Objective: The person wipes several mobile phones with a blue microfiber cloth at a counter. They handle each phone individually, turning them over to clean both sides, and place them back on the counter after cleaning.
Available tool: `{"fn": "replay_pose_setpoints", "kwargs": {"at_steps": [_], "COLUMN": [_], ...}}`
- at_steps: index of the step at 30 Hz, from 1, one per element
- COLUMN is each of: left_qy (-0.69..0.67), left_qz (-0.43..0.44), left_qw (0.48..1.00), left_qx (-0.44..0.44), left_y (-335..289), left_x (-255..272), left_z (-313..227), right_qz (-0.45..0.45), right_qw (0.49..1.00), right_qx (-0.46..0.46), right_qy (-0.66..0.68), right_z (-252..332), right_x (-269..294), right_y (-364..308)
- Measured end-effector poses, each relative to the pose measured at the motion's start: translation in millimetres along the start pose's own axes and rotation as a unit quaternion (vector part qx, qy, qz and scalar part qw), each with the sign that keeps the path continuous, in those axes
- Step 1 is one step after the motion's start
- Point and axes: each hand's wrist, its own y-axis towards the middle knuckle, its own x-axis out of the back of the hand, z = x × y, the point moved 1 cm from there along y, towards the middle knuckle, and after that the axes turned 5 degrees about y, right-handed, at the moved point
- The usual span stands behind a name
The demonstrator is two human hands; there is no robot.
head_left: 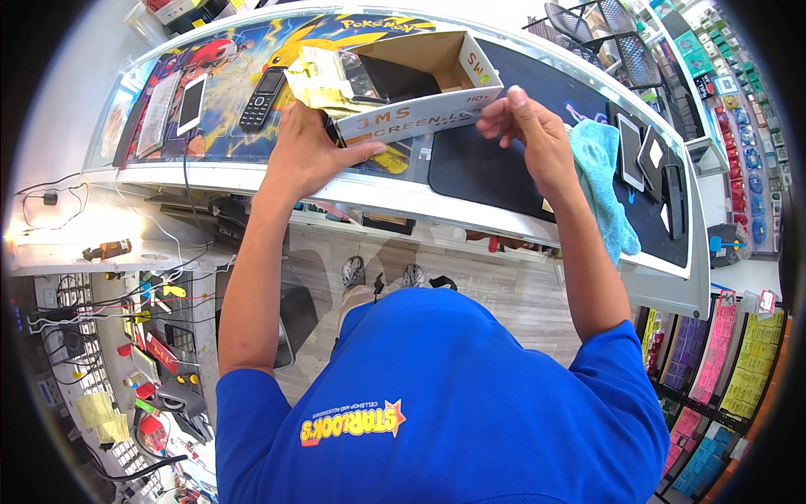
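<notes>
The cardboard box [420, 116] looks light, stiff, best held by its end walls; left hand [304, 160] at its left, grip unclear; right hand [537, 139] half-open near its right.

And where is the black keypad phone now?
In the head view, the keypad phone lies toward the left on the colourful mat, between the white phone and the open box.

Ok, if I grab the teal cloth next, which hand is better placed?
Probably your right hand: it looks empty, and its wrist is close beside the teal cloth. Your left hand is at the left end of the white box, farther away.
</notes>
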Motion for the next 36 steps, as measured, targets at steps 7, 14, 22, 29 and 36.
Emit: {"fn": "replay_pose_setpoints", "kwargs": {"at_steps": [7, 14, 22, 29, 36], "left_qy": [-0.008, -0.029, 0.015, -0.002, 0.006], "left_qz": [-0.020, -0.011, -0.017, -0.008, -0.013], "left_qw": [1.000, 0.999, 1.000, 1.000, 1.000], "left_qx": [-0.014, -0.012, -0.003, -0.004, -0.006], "left_y": [-1, 1, -1, 0, 0], "left_x": [-1, 0, -2, 0, -2], "left_z": [2, -2, 1, -1, 0], "right_qz": [-0.020, 0.020, 0.005, 0.060, 0.020], "right_qw": [0.863, 0.759, 0.990, 0.954, 0.959], "right_qx": [0.342, 0.462, -0.113, -0.259, -0.226], "right_qy": [-0.372, -0.458, -0.082, 0.140, 0.167], "right_z": [8, 9, 23, 24, 28], "right_x": [9, 16, 11, -7, -17], "right_y": [-7, 11, -8, -6, -4]}}
